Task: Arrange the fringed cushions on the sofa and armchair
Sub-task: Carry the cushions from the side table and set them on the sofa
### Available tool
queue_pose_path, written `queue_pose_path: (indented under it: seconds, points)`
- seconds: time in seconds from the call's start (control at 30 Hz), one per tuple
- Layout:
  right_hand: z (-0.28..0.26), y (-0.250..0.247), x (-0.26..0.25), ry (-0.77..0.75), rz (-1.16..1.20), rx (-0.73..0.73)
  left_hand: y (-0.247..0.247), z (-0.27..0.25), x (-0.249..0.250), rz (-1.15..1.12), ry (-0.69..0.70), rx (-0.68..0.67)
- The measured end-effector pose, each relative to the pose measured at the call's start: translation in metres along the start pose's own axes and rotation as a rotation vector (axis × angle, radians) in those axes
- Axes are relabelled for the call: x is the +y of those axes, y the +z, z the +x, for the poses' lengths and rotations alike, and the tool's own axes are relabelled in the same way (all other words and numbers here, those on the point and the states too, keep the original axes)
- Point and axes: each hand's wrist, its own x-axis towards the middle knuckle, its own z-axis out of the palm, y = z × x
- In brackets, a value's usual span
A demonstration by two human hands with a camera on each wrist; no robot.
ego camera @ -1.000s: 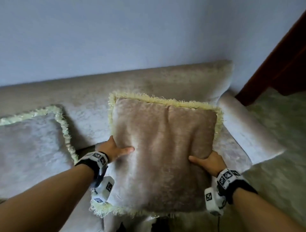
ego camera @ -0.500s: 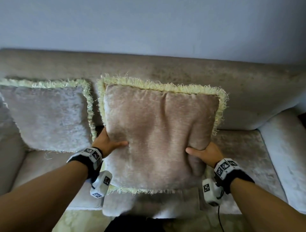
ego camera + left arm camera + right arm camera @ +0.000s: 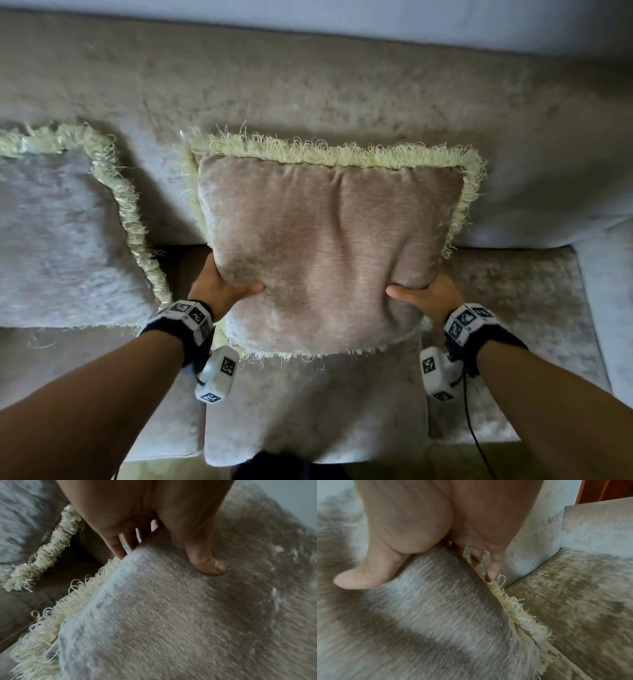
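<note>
A pale wall [image 3: 445, 20] rose behind the long beige velvet sofa [image 3: 308, 78]. The left hand [image 3: 219, 291] and right hand [image 3: 431, 298] each clasped a lower side of the square tan plush cushion with cream fringe [image 3: 325, 246], thumbs on its face, fingers curled behind. Most of the cushion stood above the two grips, leaning towards the backrest, its bottom fringe below them over the seat. A second, greyer fringed cushion [image 3: 61, 240] sat beyond the left grip. Released too upright, the cushion would probably flop forward; fringe could also snag on fingers [image 3: 493, 566].
</note>
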Motion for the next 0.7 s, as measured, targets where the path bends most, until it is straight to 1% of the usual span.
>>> queue_pose_path:
  seconds: [0.07,0.13,0.17,0.23,0.33,0.4,0.47,0.57,0.6,0.63,0.7]
  points:
    - [0.026,0.012,0.009,0.018,-0.031,0.023,0.001,0.018,-0.005,0.0,-0.016,0.003]
    - [0.047,0.024,0.02,0.026,-0.054,-0.013,0.003,0.032,-0.009,0.017,-0.037,0.014]
    - [0.053,0.029,0.02,0.029,-0.058,-0.027,0.005,0.038,-0.011,0.027,-0.045,0.013]
    - [0.064,0.038,0.025,0.046,-0.048,-0.004,0.012,0.046,-0.012,0.045,-0.046,0.01]
    - [0.073,0.044,0.026,0.029,-0.034,0.019,0.019,0.055,-0.012,0.053,-0.031,-0.002]
    - [0.072,0.045,0.019,0.019,-0.003,0.032,0.02,0.056,-0.014,0.067,-0.036,-0.02]
    - [0.065,0.044,0.014,0.008,0.039,0.048,0.02,0.054,-0.013,0.091,-0.049,-0.004]
    - [0.052,0.04,0.01,-0.001,0.064,0.105,0.022,0.039,-0.001,0.237,-0.11,0.027]
    - [0.048,0.037,0.009,-0.005,0.031,0.109,0.024,0.033,0.006,0.296,-0.102,0.052]
    - [0.043,0.033,0.009,-0.01,-0.019,0.101,0.027,0.024,0.016,0.354,-0.064,0.089]
    - [0.03,0.026,0.008,0.017,-0.091,0.1,0.033,0.012,0.033,0.438,0.049,0.17]
